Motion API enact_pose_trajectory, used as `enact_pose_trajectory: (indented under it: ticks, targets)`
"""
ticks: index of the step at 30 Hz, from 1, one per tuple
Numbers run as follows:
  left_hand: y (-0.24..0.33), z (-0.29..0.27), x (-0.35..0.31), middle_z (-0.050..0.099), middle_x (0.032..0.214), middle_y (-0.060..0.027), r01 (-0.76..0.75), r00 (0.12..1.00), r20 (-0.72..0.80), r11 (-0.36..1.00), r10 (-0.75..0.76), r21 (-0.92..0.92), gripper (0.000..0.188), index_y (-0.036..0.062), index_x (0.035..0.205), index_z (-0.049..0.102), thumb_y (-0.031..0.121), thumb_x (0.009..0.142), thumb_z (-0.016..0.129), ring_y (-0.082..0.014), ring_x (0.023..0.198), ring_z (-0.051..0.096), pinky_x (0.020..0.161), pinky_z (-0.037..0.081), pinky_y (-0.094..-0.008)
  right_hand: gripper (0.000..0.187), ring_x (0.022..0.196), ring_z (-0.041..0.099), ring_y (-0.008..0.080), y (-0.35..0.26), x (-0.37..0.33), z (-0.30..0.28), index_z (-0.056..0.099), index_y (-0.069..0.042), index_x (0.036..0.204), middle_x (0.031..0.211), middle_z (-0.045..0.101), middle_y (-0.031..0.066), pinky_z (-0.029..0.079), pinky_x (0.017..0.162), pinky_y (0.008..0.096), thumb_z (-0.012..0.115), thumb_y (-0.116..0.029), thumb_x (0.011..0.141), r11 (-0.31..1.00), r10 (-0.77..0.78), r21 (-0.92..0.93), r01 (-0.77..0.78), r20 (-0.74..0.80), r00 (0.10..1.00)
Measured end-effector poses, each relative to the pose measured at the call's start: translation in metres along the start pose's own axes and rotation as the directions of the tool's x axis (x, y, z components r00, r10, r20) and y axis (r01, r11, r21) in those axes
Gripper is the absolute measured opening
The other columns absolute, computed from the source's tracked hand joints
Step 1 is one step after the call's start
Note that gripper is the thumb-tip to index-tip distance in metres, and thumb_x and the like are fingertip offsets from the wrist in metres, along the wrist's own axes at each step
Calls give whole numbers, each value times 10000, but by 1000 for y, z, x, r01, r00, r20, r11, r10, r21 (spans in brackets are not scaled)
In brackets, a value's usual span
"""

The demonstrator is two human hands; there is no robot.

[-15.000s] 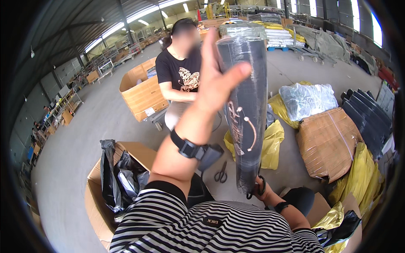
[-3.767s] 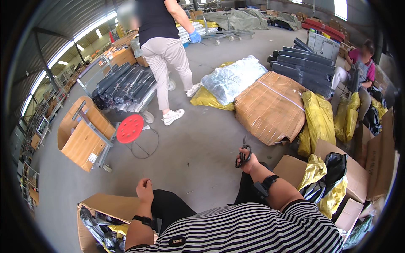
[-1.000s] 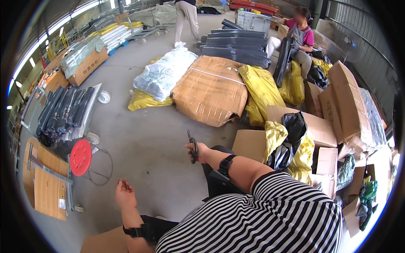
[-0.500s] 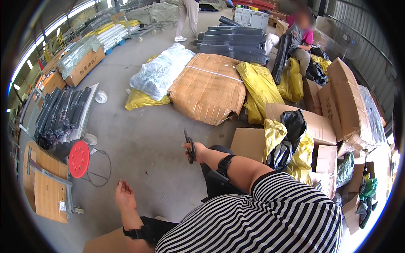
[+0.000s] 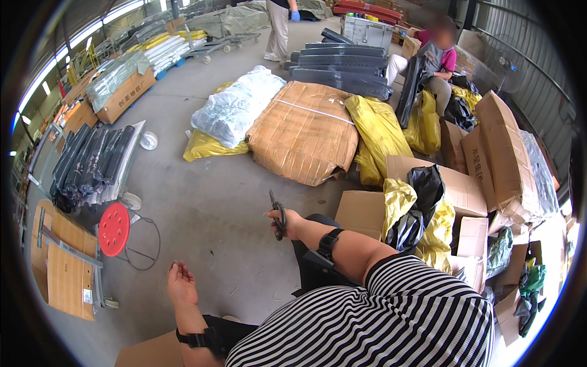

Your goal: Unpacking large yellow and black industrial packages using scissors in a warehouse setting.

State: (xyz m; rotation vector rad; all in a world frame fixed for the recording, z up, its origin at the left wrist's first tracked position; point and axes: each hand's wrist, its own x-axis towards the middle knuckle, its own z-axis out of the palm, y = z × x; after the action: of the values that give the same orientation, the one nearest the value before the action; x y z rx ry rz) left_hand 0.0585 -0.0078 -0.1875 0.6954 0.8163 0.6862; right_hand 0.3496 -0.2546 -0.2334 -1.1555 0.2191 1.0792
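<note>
My right hand point(image 5: 290, 224) is closed round the dark handles of a pair of scissors point(image 5: 279, 215), whose blades point up and away from me. Lower down on the left, my left hand point(image 5: 181, 284) hovers over the grey floor with palm turned up, fingers slightly curled but apart, holding nothing. Its nearest neighbour is a round red stool point(image 5: 114, 230) with holes in the seat. Beyond the scissors lies a large brown wrapped bale point(image 5: 304, 131) with a white strap across it.
Yellow sacks point(image 5: 378, 129) and a pale plastic-wrapped bundle point(image 5: 235, 107) flank the bale. Open cartons point(image 5: 361, 211) and black and yellow bags crowd the right. A cart carries black rolls point(image 5: 92, 156) at left. One person point(image 5: 435, 61) sits far right; another point(image 5: 280, 27) stands at the back.
The view has shifted slightly. My hands hold nearly the same pose, scissors still in the right. The standing person at the back shows more of the body, including a blue-gloved hand.
</note>
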Motion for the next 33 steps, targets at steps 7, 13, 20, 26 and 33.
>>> enact_pose_trajectory:
  ticks: [7, 13, 20, 26, 33]
  targets:
    - [2, 1, -5, 609, 999, 9, -10, 1000, 6, 1000, 10, 13, 181, 127, 1066, 578, 212, 907, 588, -86, 864, 532, 741, 414, -239, 225, 596, 553, 161, -1, -5, 3, 544, -143, 939, 729, 566, 50, 453, 545, 315, 691, -220, 787, 1000, -7, -13, 7, -10, 1000]
    - [3, 1, -6, 606, 1005, -4, -17, 1000, 4, 999, 17, 30, 186, 114, 1074, 571, 208, 914, 575, -92, 868, 527, 746, 413, -240, 226, 592, 555, 158, -1, -8, 5, 538, -146, 938, 726, 562, 45, 457, 536, 306, 691, -219, 790, 1000, -17, -7, 17, 0, 1000]
    - [4, 6, -7, 607, 1018, -5, -15, 1000, -16, 999, 16, 52, 196, 115, 1087, 566, 214, 918, 572, -89, 868, 524, 747, 410, -236, 266, 614, 525, 162, -1, -5, 4, 558, -160, 1042, 779, 546, 52, 422, 533, 316, 670, -228, 810, 1000, -6, -23, 5, -22, 1000]
    - [2, 0, -5, 607, 1010, 7, -24, 1000, 2, 999, 24, 46, 190, 121, 1078, 575, 217, 915, 583, -83, 869, 524, 748, 407, -234, 261, 623, 531, 167, -1, -7, 6, 560, -157, 1038, 780, 549, 52, 423, 533, 319, 665, -223, 809, 999, -9, -31, 8, -27, 1000]
    - [1, -1, -3, 604, 1004, 9, -30, 999, 16, 998, 30, 46, 180, 125, 1072, 579, 213, 915, 582, -82, 864, 528, 739, 408, -233, 241, 625, 537, 166, -1, -6, 5, 568, -163, 1026, 776, 555, 52, 425, 547, 320, 660, -224, 811, 999, -13, -40, 12, -26, 1000]
